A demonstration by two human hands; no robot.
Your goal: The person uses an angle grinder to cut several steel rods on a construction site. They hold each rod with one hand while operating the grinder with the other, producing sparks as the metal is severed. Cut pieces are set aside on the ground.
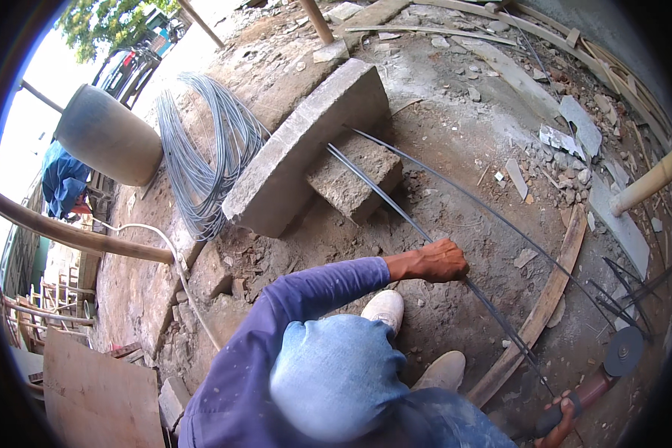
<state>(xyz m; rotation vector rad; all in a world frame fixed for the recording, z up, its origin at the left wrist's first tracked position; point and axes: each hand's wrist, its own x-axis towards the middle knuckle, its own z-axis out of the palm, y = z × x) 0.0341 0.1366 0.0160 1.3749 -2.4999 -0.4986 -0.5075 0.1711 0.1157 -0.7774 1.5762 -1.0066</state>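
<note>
My left hand (439,261) is closed in a fist around a few thin steel rods (384,198). Their far ends rest on a rough concrete block (358,175), which sits against a longer concrete beam (306,142). Toward the lower right the rods run close to my right hand (564,420). That hand wraps around the body of an angle grinder (594,387), whose dark round disc (623,352) points away from me, apart from the rods in my fist. Another rod (470,198) lies from the blocks toward the right, past my left hand.
A coil of steel wire (209,149) lies left of the beam, near a large barrel (108,134). One wooden plank (537,313) crosses the ground to the right. Bent dark bars (627,287) lie close to the disc. Bamboo poles (82,231) and rubble surround the work spot.
</note>
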